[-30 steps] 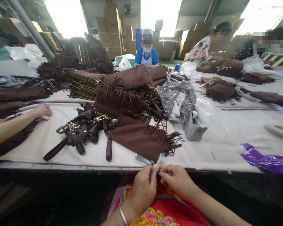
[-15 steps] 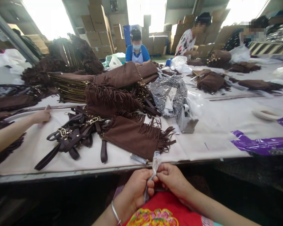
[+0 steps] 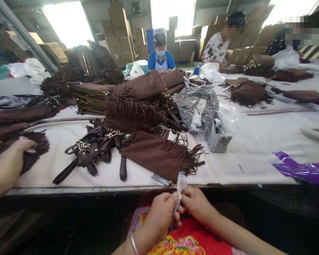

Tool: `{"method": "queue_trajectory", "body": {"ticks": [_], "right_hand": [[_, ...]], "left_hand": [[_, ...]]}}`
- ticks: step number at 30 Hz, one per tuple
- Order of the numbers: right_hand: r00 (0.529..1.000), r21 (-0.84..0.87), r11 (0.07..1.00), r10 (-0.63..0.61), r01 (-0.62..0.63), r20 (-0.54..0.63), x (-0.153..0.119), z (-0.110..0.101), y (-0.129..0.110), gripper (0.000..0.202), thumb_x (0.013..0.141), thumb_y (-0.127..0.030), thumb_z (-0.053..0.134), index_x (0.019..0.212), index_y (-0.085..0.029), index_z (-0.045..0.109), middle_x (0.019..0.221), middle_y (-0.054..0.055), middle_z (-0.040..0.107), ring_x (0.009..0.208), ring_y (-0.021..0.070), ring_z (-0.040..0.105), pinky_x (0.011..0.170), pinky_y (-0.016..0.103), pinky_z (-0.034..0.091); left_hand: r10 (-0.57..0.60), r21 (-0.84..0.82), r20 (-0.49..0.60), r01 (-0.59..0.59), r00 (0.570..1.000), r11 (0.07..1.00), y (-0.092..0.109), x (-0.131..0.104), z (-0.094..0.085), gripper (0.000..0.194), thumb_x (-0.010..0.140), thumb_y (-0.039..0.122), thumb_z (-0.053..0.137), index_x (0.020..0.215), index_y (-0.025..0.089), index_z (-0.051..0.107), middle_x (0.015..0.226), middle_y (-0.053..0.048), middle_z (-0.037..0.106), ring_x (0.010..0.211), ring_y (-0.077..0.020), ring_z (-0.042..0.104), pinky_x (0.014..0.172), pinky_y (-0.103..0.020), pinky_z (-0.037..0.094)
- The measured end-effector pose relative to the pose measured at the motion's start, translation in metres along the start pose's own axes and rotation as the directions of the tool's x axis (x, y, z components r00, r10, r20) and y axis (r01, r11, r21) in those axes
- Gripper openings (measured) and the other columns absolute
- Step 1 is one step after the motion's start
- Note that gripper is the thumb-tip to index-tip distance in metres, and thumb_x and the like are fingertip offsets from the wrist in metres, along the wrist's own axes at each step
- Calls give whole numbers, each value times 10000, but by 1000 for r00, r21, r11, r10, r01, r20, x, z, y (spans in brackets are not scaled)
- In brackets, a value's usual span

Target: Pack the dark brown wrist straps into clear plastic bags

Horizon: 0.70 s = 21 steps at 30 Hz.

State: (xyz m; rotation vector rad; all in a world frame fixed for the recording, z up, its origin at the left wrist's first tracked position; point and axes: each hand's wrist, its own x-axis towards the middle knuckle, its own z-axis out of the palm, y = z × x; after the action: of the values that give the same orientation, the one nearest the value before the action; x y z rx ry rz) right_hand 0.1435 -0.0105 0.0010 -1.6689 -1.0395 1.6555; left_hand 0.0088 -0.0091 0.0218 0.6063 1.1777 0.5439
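Brown fringe (image 3: 39,145) at left edge of frame; a co-worker's hand (image 3: 20,150) over it, pale scrap (image 3: 29,145) at the fingers. Left of centre: dark straps (image 3: 94,154) heaped loose, gold-toned clasps among them; behind, a stack of pouches (image 3: 91,101), edges outward. Centre: fringed pouch (image 3: 154,152) lying flat, fringe to the right, lower corner near the table edge.

Lower centre: left hand (image 3: 163,212), bangle (image 3: 133,242) at wrist, fingers curled around a pale wrapped strip (image 3: 181,186) (film or tissue, cannot tell which). Strip upright between both hands, top end just in front of pouch corner. Right hand (image 3: 196,203) beside it, thumb and fingertips pinching the strip.

Right of centre: speckled cloth (image 3: 183,106), small grey box (image 3: 219,141) adjoining. Lower right: purple plastic (image 3: 300,168).
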Motion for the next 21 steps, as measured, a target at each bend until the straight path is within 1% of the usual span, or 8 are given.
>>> {"method": "queue_trajectory", "body": {"ticks": [2, 4, 6, 9, 11, 14, 17, 21], "right_hand": [[991, 150, 989, -38, 19, 127, -4, -3, 3, 176, 711, -272, 604, 596, -141, 574, 517, -16, 561, 449, 72, 415, 463, 212, 288], [973, 345, 939, -73, -8, 220, -8, -5, 7, 151, 732, -275, 605, 663, -141, 600, 576, -9, 578, 489, 82, 445, 495, 220, 307], [971, 458, 888, -74, -41, 229, -9, -5, 12, 178, 736, -309, 645, 690, -141, 610, 579, -13, 557, 506, 89, 453, 512, 230, 315], [984, 484, 873, -31, -58, 175, -6, -3, 16, 236, 695, -340, 729, 693, -130, 622, 542, -33, 505, 491, 75, 406, 502, 226, 278], [987, 491, 868, -7, -74, 161, -5, -2, 16, 259, 683, -350, 748, 675, -128, 616, 526, -42, 481, 483, 67, 372, 497, 225, 250], [987, 488, 868, 8, -88, 162, -6, -2, 14, 277, 689, -366, 746, 668, -131, 600, 515, -43, 477, 481, 67, 355, 502, 231, 232], [986, 474, 877, 4, -84, 168, -7, -3, 13, 277, 695, -366, 743, 676, -131, 596, 510, -42, 482, 477, 67, 349, 501, 234, 215], [983, 485, 870, -7, -83, 181, -8, -4, 14, 270, 696, -353, 744, 681, -128, 597, 509, -43, 478, 478, 67, 347, 505, 235, 210]], "left_hand": [[93, 142, -48, -85, 995, 986, -2, -1, 1, 375, 766, 530, 580, 707, 165, 518, 533, 19, 576, 359, -78, 449, 387, -206, 371], [168, 260, -66, -146, 984, 955, -3, -2, 1, 339, 787, 499, 555, 708, 172, 512, 534, 15, 587, 382, -94, 482, 405, -213, 365], [230, 333, -58, -198, 971, 922, -2, -3, 0, 290, 805, 450, 541, 717, 174, 522, 570, 2, 610, 441, -109, 518, 437, -220, 377], [285, 391, -42, -247, 958, 887, -2, -2, -5, 230, 778, 381, 593, 727, 158, 572, 649, -25, 648, 585, -137, 571, 542, -238, 425], [255, 277, -46, -233, 966, 932, -3, 0, -9, 199, 730, 337, 647, 729, 146, 594, 685, -34, 658, 633, -143, 579, 599, -246, 440], [155, -113, 34, -150, 987, 982, -5, 5, -10, 206, 702, 320, 673, 718, 128, 600, 653, -36, 640, 599, -133, 571, 615, -252, 446], [82, -339, 167, -21, 983, 941, -7, 10, -6, 200, 723, 299, 668, 691, 110, 612, 611, -53, 628, 593, -146, 591, 623, -258, 459], [-84, -471, 207, 175, 975, 865, -10, 17, -4, 193, 794, 282, 589, 729, 105, 632, 589, -62, 636, 592, -160, 618, 620, -261, 482]]}}
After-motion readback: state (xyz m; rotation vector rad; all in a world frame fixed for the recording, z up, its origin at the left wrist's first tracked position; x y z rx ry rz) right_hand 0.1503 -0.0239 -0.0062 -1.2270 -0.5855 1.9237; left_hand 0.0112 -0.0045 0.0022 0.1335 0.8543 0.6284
